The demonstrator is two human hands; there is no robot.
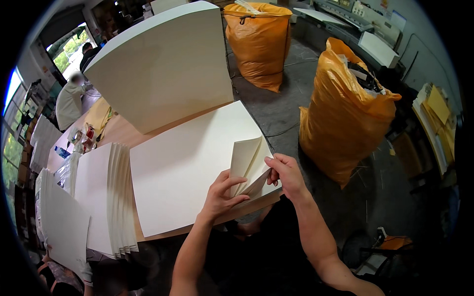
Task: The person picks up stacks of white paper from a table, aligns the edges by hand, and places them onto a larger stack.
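A folded cream-white paper piece [243, 154] sits over the near right corner of a large flat white sheet [182, 158]. The left hand [223, 196] pinches its lower left side between thumb and fingers; the right hand [288, 178] has thumb and fingers pinching its right edge. The sheet covers the near end of the pale wooden counter [120, 129], close to the edge. A tall white curved-top panel [168, 69] stands behind; fanned white sheets [98, 185] crowd the left. Rightward, I see dark grey floor [323, 212] lying open before a bulging orange plastic sack [340, 118].

Folded paper [245, 152] partly hidden by left fingers [230, 183] — distant head [76, 78] blurred.
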